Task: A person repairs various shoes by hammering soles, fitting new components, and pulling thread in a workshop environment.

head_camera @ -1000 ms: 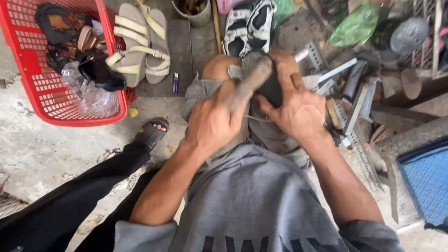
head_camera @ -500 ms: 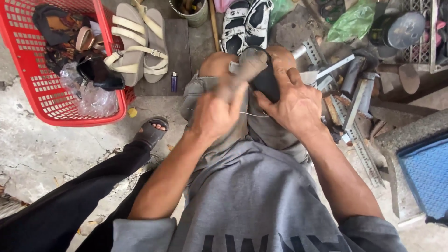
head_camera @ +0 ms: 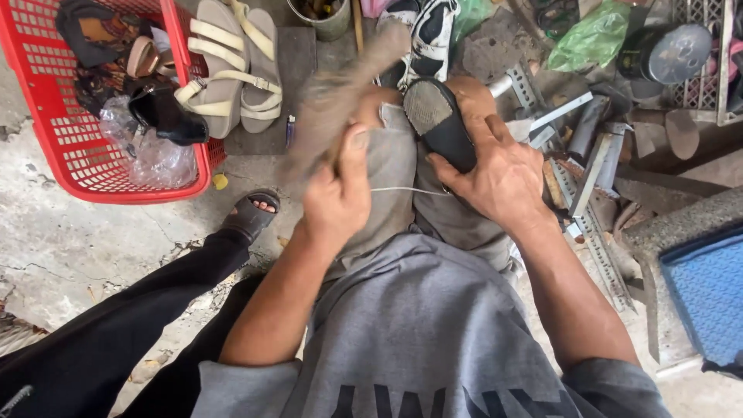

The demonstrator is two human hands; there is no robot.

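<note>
Two hands work over our lap in the head view. Our right hand (head_camera: 501,179) is clamped around a dark shoe (head_camera: 443,122), sole turned up, resting on our right knee near the middle of the scene. Our left hand (head_camera: 338,197) is closed on the handle of a tool (head_camera: 340,97) that shows only as a brown blur, so we cannot tell its kind. The hands sit apart, with a thin pale thread (head_camera: 406,190) stretched between them. At far left stands a red basket (head_camera: 73,166) holding shoes, with a pair of cream sandals (head_camera: 236,66) just beside it. Metal bars (head_camera: 588,166) lie scattered at right. Another person's black-trousered leg and sandalled foot (head_camera: 251,217) rest at near left.
</note>
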